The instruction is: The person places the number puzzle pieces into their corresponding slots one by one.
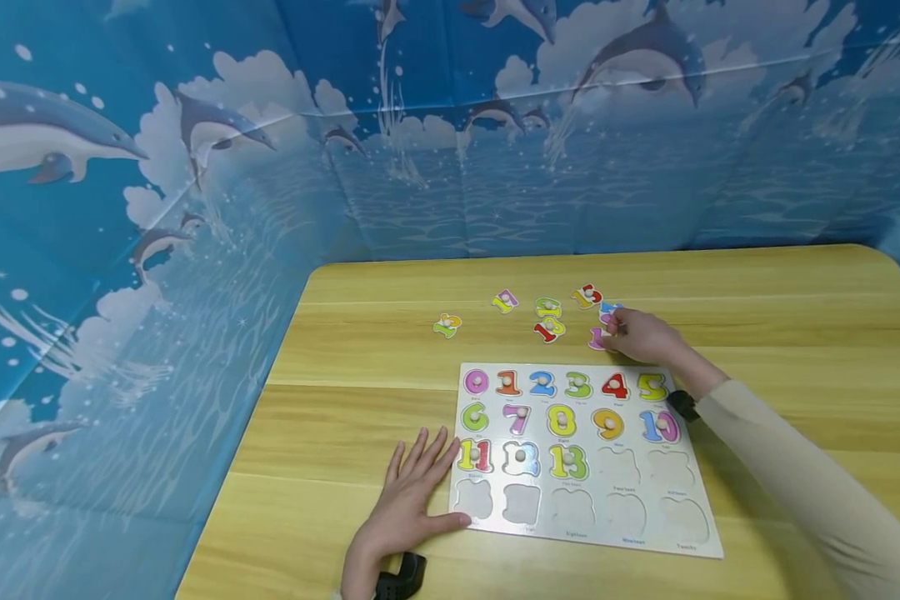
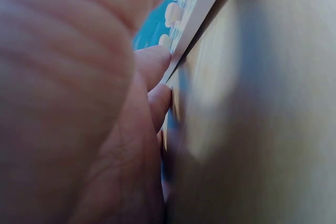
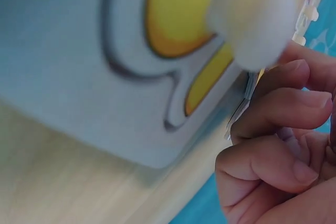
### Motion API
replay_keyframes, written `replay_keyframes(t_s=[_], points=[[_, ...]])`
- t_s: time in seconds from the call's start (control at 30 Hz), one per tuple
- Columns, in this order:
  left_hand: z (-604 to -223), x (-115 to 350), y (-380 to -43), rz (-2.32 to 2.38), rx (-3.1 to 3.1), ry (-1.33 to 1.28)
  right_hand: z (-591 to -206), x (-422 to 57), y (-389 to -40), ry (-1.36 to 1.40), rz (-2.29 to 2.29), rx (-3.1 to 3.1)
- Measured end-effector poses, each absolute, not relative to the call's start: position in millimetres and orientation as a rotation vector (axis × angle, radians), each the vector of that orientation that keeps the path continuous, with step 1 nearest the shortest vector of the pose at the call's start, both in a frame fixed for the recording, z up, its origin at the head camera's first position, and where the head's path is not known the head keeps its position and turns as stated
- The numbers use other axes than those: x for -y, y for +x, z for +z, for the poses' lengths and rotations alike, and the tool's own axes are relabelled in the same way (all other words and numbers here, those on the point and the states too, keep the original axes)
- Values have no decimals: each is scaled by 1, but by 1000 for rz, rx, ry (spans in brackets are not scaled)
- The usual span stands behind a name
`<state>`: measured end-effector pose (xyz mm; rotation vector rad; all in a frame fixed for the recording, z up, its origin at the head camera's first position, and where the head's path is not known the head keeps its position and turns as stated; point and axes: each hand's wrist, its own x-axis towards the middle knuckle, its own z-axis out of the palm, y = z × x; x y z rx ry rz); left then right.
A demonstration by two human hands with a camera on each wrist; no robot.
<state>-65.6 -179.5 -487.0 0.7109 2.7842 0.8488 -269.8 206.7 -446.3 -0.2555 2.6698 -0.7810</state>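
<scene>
The white number puzzle board (image 1: 585,533) lies on the table, its upper slots filled with colourful knobbed numbers 0 to 13. My left hand (image 1: 412,504) rests spread beside its left edge, with the thumb at the lower left corner. In the left wrist view its fingers (image 2: 152,66) touch the board's side. Beyond the board's upper right corner, my right hand (image 1: 645,335) pinches at a purple number piece (image 1: 596,337), which it partly covers. A blue and purple piece (image 1: 610,310) lies against its fingertips. The right wrist view shows curled fingers (image 3: 278,108); the pinching tips are hidden.
Several loose number pieces lie behind the board: an orange and green one (image 1: 447,325), a purple and yellow one (image 1: 505,302), a green one (image 1: 548,307), a red and yellow one (image 1: 549,329) and an orange and red one (image 1: 587,296). A dolphin-printed cloth (image 1: 450,183) hangs behind the table.
</scene>
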Motion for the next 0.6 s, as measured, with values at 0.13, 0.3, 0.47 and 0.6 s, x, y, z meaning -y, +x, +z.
replay_keyframes(t_s=[0.13,0.3,0.47,0.6], points=[[-486,179,-66,838,-2779,708,-445,-208,-268,-272,-810,-2655],[-484,179,-66,833,-2778,705,-438,-208,-261,-319,-839,-2631],[-484,179,-66,833,-2775,697,-430,-205,-244,-422,-834,-2642],[-483,179,-66,843,-2772,697,-424,-200,-225,-484,-840,-2641]])
